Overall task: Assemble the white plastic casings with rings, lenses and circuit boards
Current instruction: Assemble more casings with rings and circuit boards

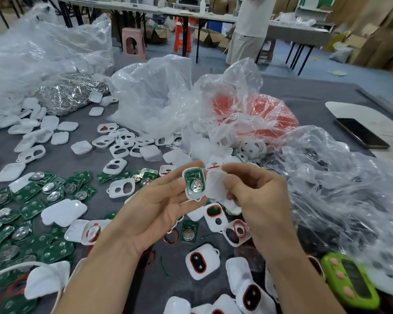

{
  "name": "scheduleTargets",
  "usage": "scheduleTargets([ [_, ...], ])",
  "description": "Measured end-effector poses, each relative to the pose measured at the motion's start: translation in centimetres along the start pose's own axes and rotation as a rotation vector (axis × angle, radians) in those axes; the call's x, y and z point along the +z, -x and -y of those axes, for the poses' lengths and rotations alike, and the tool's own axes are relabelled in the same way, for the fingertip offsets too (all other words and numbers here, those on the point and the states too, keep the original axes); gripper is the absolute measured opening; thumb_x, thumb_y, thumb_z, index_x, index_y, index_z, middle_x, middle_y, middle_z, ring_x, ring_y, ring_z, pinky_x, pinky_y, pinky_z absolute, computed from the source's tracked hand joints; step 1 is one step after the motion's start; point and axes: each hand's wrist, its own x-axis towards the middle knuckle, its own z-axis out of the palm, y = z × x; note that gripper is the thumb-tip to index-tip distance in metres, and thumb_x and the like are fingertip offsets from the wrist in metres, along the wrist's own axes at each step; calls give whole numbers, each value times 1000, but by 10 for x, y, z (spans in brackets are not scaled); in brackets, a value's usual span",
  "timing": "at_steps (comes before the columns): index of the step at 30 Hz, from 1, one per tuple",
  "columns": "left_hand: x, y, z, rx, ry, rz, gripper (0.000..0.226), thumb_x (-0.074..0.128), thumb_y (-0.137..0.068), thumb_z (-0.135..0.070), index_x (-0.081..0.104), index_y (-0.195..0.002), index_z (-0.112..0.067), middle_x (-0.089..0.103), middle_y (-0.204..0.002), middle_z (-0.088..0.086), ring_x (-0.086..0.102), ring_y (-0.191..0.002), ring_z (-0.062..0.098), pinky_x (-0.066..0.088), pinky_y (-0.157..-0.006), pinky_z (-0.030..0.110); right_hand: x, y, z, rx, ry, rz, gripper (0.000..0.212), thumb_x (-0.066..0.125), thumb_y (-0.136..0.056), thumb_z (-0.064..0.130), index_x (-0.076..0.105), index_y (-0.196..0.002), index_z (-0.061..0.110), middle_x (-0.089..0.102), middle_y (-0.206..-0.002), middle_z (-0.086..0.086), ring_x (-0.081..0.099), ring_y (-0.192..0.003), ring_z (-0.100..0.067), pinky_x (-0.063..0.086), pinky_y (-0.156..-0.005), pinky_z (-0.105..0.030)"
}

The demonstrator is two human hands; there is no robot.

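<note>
Green circuit boards (32, 209) heaped at far left of grey bench (61, 159), metal battery clips up, mixed with loose white casing halves (64, 211). Behind them, open white frames (120, 150) scattered, and clear bags (150, 94) further back.

Centre: left grip (159, 207) palm up, closed round the edges of a white casing base (192, 196), raised above the bench. Board with clip (193, 183) seated inside, facing up. Just beside it, white cover (216, 184), pinched in right grip (256, 193) between thumb and curled fingers, angled toward the base. Edges touching or only close: cannot tell.

Judged step: closing cover onto base.

Judged handling: thin moulded plastic, very light, stiff overall but probably flexing at the walls, smooth and likely a little slippery. Any snap tabs probably fragile. Best taken by the long side walls, clear of board and clip. Even squeeze round the rim, not at the middle.

Right: bag of red rings (270, 114), crumpled clear bag (338, 189), dark phone (361, 133) at far edge, green device (349, 285) at lower right.
</note>
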Motion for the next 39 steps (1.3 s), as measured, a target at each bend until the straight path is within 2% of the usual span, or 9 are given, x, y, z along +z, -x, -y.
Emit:
scheduleTargets([
  [5,6,-3,7,12,42,-30,43,71,-81,-12,72,-124,-7,65,-135,20,69,-116,29,60,-88,38,17,7,-10,-62,271,-230,9,76,-91,20,82,-98,24,76,-78,16,72,-72,-1,59,-66,-22],
  [10,4,-7,12,7,38,-57,35,65,-91,-9,72,-125,-9,64,-136,20,66,-122,30,59,-93,38,19,10,-5,-30,391,-82,13,78,-84,41,79,-95,35,73,-80,26,70,-79,4,60,-77,-29],
  [16,4,-8,14,-4,89,-64,37,65,-90,-5,71,-126,-6,65,-134,22,68,-118,30,60,-89,37,13,9,-3,-44,447,15,26,73,-83,42,77,-108,36,76,-86,23,70,-84,6,60,-78,-25],
  [21,6,-8,12,5,110,-79,37,66,-89,-4,70,-126,-3,65,-134,23,67,-121,33,60,-90,40,9,7,-3,-55,337,-121,37,75,-76,39,70,-112,35,76,-82,20,71,-72,7,55,-61,-12],
  [25,8,-7,13,10,86,-99,34,60,-90,-1,74,-121,-7,68,-129,21,69,-117,32,61,-92,39,6,5,-2,-101,315,-129,30,81,-75,30,65,-100,33,75,-82,20,72,-73,3,53,-59,-11],
  [28,9,-6,13,31,63,-85,39,69,-84,3,74,-121,-7,71,-124,19,71,-112,30,61,-87,37,10,8,-2,-143,330,-27,25,80,-77,25,72,-100,31,76,-88,20,73,-81,-1,59,-69,-18],
  [30,9,-5,13,42,42,-84,44,69,-80,3,73,-122,-7,70,-126,20,69,-116,31,60,-87,35,13,10,-2,-169,381,-16,28,80,-78,26,75,-105,34,74,-92,26,71,-87,4,57,-77,-15],
  [35,12,-5,14,59,14,-113,42,63,-81,10,74,-119,-5,71,-125,18,69,-117,31,61,-87,36,16,11,-3,-242,482,-61,29,78,-82,34,74,-111,36,71,-96,33,67,-91,10,51,-80,-7],
  [39,11,-4,11,53,88,-93,43,68,-78,9,75,-118,-5,68,-130,21,69,-116,31,62,-87,40,5,4,-2,-180,495,-172,29,79,-86,35,74,-114,31,72,-91,27,68,-89,6,56,-85,-19],
])
